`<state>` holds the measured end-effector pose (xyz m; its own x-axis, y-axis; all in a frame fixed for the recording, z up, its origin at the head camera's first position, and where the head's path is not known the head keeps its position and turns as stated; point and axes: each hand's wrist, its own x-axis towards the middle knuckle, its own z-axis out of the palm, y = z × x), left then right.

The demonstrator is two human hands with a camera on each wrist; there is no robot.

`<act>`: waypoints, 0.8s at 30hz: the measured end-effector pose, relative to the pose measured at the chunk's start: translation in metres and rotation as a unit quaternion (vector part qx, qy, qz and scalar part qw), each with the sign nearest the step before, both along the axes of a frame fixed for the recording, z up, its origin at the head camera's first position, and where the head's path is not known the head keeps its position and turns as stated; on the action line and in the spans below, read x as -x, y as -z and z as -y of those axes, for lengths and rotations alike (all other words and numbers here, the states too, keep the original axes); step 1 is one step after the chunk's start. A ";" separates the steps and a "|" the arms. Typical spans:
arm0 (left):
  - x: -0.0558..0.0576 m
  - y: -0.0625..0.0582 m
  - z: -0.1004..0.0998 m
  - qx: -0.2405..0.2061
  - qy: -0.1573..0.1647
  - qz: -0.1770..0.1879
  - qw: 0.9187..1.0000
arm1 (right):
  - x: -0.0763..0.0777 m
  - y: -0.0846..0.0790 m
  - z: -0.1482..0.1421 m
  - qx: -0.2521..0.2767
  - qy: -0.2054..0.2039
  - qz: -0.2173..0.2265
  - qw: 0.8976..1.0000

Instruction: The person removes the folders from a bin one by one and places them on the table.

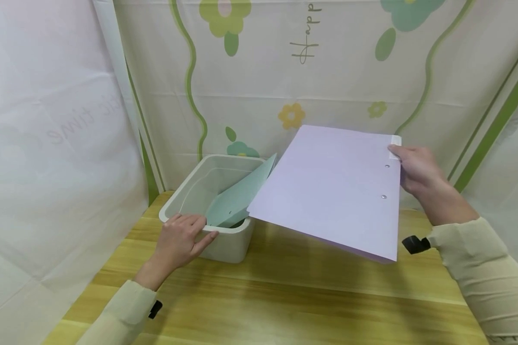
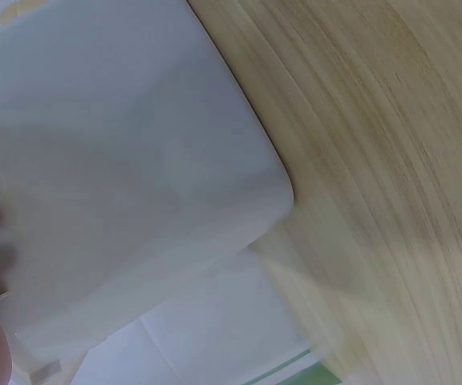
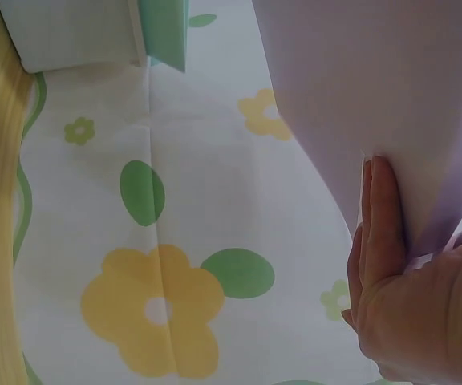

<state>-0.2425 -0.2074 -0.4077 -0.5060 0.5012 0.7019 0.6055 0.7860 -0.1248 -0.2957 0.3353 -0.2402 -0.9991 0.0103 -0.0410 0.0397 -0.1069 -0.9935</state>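
A pale purple file folder (image 1: pixel 332 187) with two metal rivets near its spine is held up above the table, tilted. My right hand (image 1: pixel 418 167) grips it by the spine, thumb on the upper face near a white label and fingers underneath, as the right wrist view shows of the folder (image 3: pixel 391 88). At the left stands a white plastic bin (image 1: pixel 229 247). My left hand (image 1: pixel 183 239) holds the bin's near rim, fingers over the edge. Inside the bin a mint green folder (image 1: pixel 239 191) leans, its upper corner sticking out past the right rim.
The bin rests on a wood-grain table (image 1: pixel 285 297). Behind it hangs a white cloth (image 1: pixel 345 81) printed with flowers and wavy green lines. Another white cloth (image 1: pixel 56 158) closes off the left side.
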 end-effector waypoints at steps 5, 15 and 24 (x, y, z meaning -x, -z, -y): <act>-0.001 0.000 0.000 0.002 -0.004 0.008 1.000 | -0.002 0.002 -0.005 -0.001 -0.001 0.001 1.000; -0.001 0.000 -0.001 -0.003 -0.002 0.000 1.000 | -0.003 0.008 -0.013 -0.011 0.005 0.011 1.000; -0.001 0.000 0.000 0.002 -0.008 0.012 1.000 | -0.003 0.014 -0.017 -0.017 0.005 0.028 0.999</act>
<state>-0.2415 -0.2075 -0.4080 -0.5302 0.4952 0.6883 0.5953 0.7954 -0.1136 -0.2930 0.3528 -0.2538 -0.9951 0.0220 -0.0963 0.0944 -0.0745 -0.9927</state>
